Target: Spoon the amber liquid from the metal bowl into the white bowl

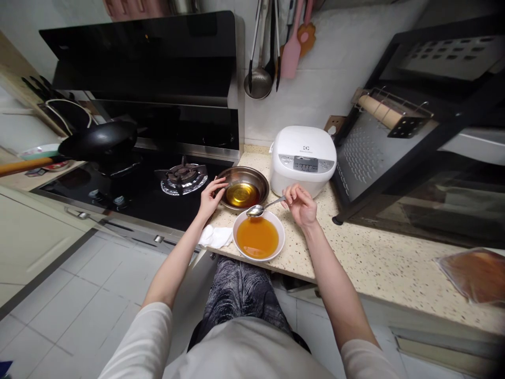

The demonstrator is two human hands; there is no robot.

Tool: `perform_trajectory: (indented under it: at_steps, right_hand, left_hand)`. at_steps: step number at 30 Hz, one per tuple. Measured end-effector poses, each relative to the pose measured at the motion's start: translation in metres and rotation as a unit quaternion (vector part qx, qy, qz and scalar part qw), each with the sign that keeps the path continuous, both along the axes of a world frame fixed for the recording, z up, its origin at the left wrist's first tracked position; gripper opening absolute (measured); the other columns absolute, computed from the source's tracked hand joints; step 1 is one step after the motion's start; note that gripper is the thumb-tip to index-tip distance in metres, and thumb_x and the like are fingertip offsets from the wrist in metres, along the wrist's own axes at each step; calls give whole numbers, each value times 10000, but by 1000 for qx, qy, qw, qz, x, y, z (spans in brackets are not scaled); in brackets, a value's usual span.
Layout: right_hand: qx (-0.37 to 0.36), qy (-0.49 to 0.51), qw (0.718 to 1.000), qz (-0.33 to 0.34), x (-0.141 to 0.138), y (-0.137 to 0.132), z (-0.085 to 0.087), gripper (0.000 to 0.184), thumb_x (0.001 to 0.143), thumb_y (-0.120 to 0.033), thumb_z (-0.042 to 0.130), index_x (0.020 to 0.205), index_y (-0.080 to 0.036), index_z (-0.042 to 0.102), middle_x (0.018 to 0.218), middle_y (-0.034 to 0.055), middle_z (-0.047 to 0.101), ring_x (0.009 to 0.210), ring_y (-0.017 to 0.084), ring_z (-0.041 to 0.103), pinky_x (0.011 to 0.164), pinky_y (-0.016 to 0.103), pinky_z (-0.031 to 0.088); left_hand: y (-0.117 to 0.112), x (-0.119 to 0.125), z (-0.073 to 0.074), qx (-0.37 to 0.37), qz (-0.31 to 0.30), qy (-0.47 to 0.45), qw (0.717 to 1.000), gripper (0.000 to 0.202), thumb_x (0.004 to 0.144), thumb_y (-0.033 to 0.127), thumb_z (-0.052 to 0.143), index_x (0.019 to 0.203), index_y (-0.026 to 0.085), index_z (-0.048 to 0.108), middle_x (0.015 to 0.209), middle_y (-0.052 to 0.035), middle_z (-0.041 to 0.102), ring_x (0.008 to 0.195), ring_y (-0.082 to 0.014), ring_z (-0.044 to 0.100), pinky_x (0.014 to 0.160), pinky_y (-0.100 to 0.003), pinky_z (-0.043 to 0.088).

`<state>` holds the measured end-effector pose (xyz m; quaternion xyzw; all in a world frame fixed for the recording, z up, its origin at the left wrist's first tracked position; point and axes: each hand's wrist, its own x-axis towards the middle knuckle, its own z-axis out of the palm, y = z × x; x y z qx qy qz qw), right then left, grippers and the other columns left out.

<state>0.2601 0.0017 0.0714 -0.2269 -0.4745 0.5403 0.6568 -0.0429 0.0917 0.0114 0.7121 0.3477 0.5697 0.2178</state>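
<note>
My right hand (302, 204) pinches the handle end of a metal spoon (255, 211). The spoon's head is over the back rim of a white bowl (281, 243), which holds orange-brown liquid (257, 237). Behind that bowl is a wide stainless steel bowl (258, 180) with a shallow pool of clear amber liquid (241, 195). At its left rim my left hand (212, 197) grips the edge with thumb and fingers. How far the fingers reach beneath the rim is hidden. Whether the spoon touches the white bowl, I cannot tell.
A folded white cloth (216, 237) lies left of the white bowl, at the counter edge. The rice cooker (303, 152) stands behind my right hand. Left are a gas burner (183, 176) and a black wok (98, 141). A black rack (366, 152) rises on the right.
</note>
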Motion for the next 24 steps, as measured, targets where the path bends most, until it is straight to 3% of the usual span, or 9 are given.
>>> perform_trajectory:
  at_steps: [15, 24]
  right_hand:
    - [47, -32, 998, 27, 6, -10, 7, 362, 849, -419, 698, 607, -207, 533, 571, 6, 387, 573, 163, 376, 495, 291, 332]
    - [-17, 2, 998, -58, -2, 0, 4, 373, 915, -446, 611, 649, -232, 460, 637, 4, 366, 592, 166, 392, 510, 303, 409]
  left_hand:
    - [-1, 0, 1, 0, 1, 4, 1000, 226, 944, 384, 642, 1064, 234, 761, 1329, -80, 677, 1381, -267, 542, 1250, -539, 335]
    - [0, 0, 0, 2, 2, 3, 1000, 239, 944, 411, 639, 1056, 239, 762, 1323, -82, 678, 1372, -271, 550, 1248, -554, 338]
